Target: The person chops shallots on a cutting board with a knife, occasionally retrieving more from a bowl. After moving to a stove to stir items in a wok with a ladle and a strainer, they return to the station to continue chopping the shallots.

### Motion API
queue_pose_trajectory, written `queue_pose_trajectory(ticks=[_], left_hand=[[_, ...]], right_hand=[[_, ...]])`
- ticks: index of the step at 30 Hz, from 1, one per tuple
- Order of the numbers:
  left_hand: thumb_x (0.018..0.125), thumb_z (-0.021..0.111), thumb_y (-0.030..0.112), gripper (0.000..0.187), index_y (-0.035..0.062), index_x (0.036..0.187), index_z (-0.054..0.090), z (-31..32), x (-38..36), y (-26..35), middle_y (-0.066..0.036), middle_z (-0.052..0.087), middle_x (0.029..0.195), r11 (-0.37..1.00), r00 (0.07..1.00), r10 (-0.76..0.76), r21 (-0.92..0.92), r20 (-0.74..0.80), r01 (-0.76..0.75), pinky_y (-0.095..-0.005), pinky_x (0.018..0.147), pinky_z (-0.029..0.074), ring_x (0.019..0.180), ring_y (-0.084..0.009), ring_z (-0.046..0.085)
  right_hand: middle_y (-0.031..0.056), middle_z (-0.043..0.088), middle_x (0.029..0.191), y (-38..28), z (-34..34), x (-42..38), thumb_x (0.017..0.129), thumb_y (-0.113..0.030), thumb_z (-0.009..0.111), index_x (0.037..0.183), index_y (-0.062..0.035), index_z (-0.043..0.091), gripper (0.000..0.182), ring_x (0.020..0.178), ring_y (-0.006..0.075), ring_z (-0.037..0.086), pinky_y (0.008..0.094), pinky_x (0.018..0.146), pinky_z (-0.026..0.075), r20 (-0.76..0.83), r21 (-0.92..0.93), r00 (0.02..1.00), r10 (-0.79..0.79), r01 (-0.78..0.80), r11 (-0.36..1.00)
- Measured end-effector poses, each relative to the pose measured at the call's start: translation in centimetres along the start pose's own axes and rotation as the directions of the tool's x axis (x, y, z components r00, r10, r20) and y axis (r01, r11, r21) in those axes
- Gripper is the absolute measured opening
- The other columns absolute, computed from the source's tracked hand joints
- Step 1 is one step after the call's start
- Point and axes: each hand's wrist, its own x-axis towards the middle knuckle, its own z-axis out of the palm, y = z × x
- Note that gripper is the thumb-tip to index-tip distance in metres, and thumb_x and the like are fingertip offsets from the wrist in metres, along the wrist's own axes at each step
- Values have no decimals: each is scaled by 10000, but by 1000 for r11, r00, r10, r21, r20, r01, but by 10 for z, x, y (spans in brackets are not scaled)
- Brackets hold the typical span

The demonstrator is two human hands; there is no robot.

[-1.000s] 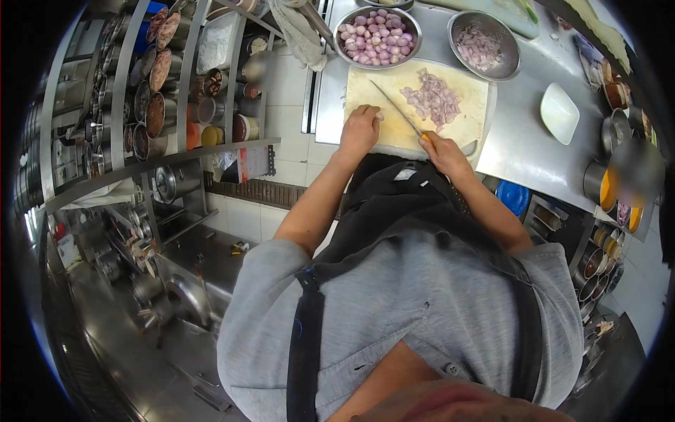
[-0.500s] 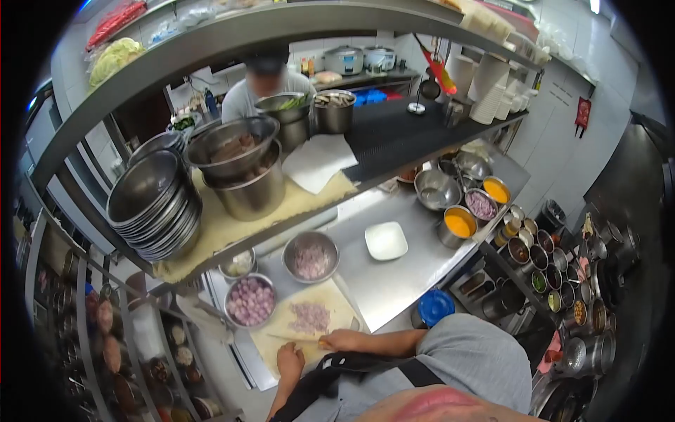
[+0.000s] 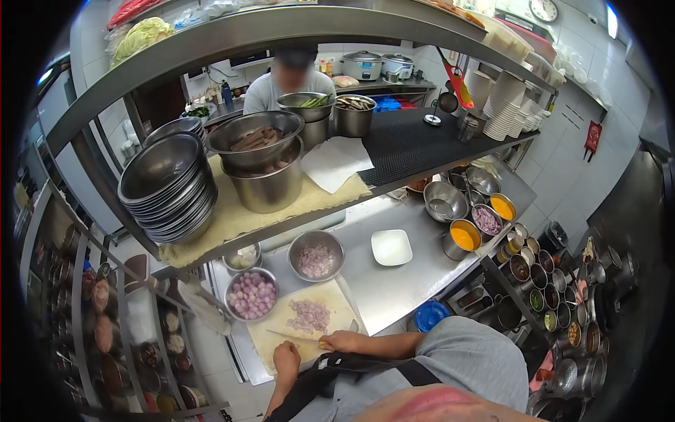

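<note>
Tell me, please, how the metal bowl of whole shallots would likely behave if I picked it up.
The metal bowl would probably feel heavy for its size, since whole shallots crowd it. Its shiny metal build suggests it should stay stiff. If tilted, the rounded, loose shallots on top might roll out.

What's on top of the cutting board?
Chopped onion lies on the cutting board; the knife, held in the right hand, extends across it. Whatever lies beneath the onion or the left hand is covered and cannot be seen.
</note>
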Motion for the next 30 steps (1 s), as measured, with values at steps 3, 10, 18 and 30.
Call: queue_pose_trajectory(ticks=[3,10,18,30], left_hand=[[790,642,48,27,22,785,642,-2,0,1,-202,642,758,1000,1000,-14,-10,20,14,-497,694,484,757,-396,617],[772,683,68,48,40,793,651,5,0,-3,-179,649,744,998,1000,14,63,-11,-14,-471,697,510,750,-382,642],[794,652,65,33,34,790,643,1,-3,3,-185,640,771,999,1000,6,45,-6,-6,-493,715,489,780,-387,621],[847,636,130,185,23,983,700,-93,-10,51,-204,693,956,972,904,-166,-87,395,217,-430,813,515,906,-347,664]], right_hand=[[264,663,909,4,5,1,1011,-444,453,1166,-71,586,425,882,459,631,529,765,486,-13,-11,1000,-3,3,1000],[260,664,903,-4,-1,-2,1007,-427,459,1158,-75,590,404,894,453,630,524,765,489,-8,-10,1000,23,-23,1000],[174,608,970,-1,3,6,901,-219,621,1215,-54,539,364,904,381,621,452,791,505,-287,-271,925,-250,172,947],[171,641,800,-59,-81,-89,963,-423,598,836,-4,685,447,767,280,643,387,735,497,37,115,982,186,-189,975]])
